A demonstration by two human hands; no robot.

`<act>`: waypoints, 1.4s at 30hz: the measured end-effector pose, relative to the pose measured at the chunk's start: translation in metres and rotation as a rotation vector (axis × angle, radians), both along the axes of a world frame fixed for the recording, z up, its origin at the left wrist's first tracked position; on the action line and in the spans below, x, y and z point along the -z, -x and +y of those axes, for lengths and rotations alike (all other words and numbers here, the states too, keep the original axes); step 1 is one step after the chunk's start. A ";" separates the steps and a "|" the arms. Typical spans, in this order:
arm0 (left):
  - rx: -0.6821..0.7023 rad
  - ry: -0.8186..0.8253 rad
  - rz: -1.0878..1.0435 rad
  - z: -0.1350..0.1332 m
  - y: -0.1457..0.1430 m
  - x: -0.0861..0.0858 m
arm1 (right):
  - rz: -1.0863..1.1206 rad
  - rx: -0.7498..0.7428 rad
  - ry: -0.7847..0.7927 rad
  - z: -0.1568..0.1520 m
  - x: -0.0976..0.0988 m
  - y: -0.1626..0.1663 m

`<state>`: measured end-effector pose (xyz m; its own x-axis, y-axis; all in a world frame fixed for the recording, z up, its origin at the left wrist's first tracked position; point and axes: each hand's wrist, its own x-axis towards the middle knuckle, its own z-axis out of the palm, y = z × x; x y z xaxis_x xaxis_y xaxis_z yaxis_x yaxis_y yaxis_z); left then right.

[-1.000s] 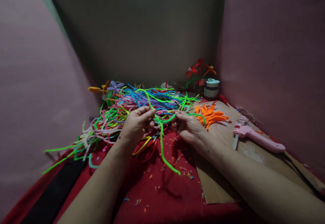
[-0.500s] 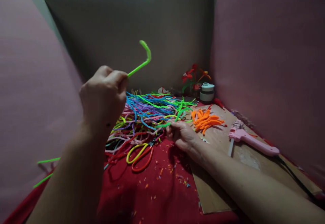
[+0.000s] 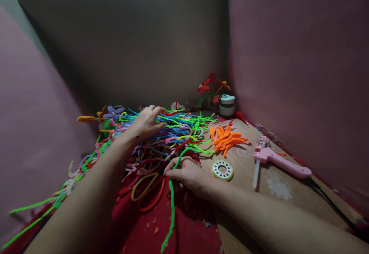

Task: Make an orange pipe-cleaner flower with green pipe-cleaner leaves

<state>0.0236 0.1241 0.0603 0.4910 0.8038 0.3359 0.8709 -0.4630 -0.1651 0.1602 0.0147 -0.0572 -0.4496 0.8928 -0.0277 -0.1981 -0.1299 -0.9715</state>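
A tangled heap of coloured pipe cleaners (image 3: 170, 131) covers the back of the red cloth (image 3: 190, 231). My left hand (image 3: 147, 122) reaches into the heap with its fingers bent among the strands; whether it grips one is unclear. My right hand (image 3: 186, 173) lies low on the cloth, pinched on a bright green pipe cleaner (image 3: 172, 208) that runs from the heap through its fingers toward me. Scissors with yellow and orange handles (image 3: 147, 190) lie just left of that hand.
A wooden board (image 3: 259, 192) on the right carries cut orange pieces (image 3: 226, 138), a small round spool (image 3: 222, 169) and a pink glue gun (image 3: 276, 160) with its cord. Pipe-cleaner flowers (image 3: 211, 87) and a small jar (image 3: 227, 105) stand in the back corner. Walls enclose three sides.
My left hand, which had lifted a green pipe cleaner high, has come down into the heap. My right hand has moved nearer to me with a green strand. The view has shifted right.
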 end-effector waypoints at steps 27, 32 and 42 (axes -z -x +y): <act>-0.009 0.220 -0.065 0.048 0.018 0.011 | -0.378 -0.057 -0.173 -0.004 0.000 0.000; -0.056 0.242 -0.203 0.050 0.018 0.010 | -0.356 -0.079 -0.150 -0.007 -0.005 -0.002; -0.044 0.065 -0.020 0.047 0.010 0.031 | -0.301 -0.110 -0.091 -0.008 -0.007 -0.002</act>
<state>0.0132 0.1709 0.0291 0.4483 0.8449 0.2918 0.8935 -0.4331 -0.1189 0.1623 0.0063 -0.0502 -0.5272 0.8443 -0.0966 0.1103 -0.0447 -0.9929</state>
